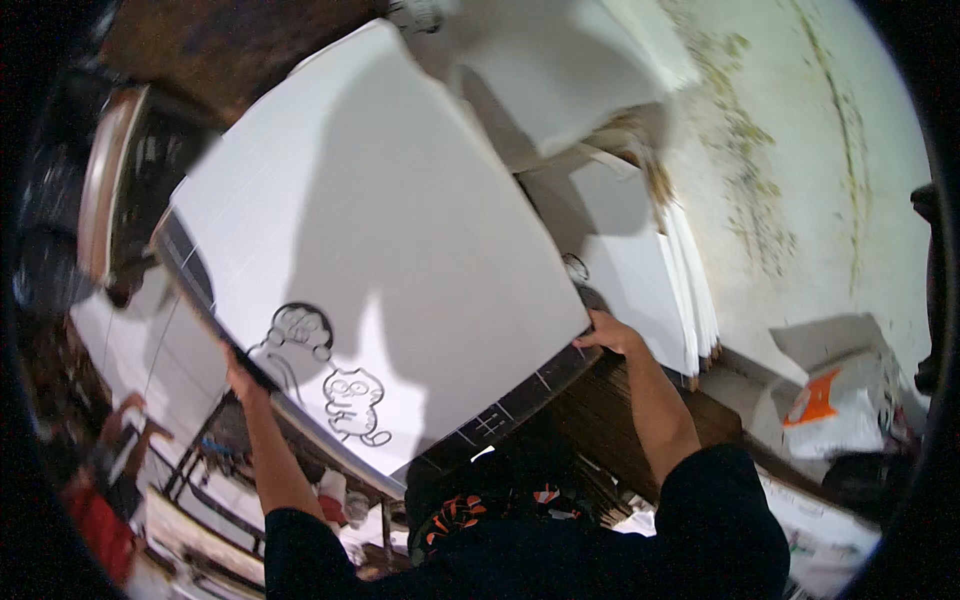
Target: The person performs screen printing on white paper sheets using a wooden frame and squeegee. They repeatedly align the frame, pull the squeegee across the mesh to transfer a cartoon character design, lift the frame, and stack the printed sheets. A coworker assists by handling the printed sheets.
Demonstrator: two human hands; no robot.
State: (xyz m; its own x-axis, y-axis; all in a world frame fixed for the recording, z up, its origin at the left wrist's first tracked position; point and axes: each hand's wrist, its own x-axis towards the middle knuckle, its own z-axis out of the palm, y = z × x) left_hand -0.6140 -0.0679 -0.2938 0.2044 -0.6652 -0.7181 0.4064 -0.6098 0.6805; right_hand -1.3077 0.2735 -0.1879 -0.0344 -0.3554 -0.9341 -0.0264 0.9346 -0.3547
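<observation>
A large dark board [500,420] with white line marks along its edge is tilted in front of me. A white sheet, perhaps cloth [420,250], lies over most of it, with black cartoon figures [352,405] printed near its lower left corner. My left hand [241,377] is closed round the board's left edge; its fingertips are hidden underneath. At the right corner my right hand [610,334] grips the board, thumb near the sheet and the other fingers mostly out of sight. A shadow falls across the sheet.
Beyond the board, white sheets [560,70] and a stack of white-covered boards [640,290] stand along the stained wall [820,150]. A white and orange plastic bag [835,415] sits at the right. A framed panel [110,180] is at the left; a person in red [100,530] is lower left.
</observation>
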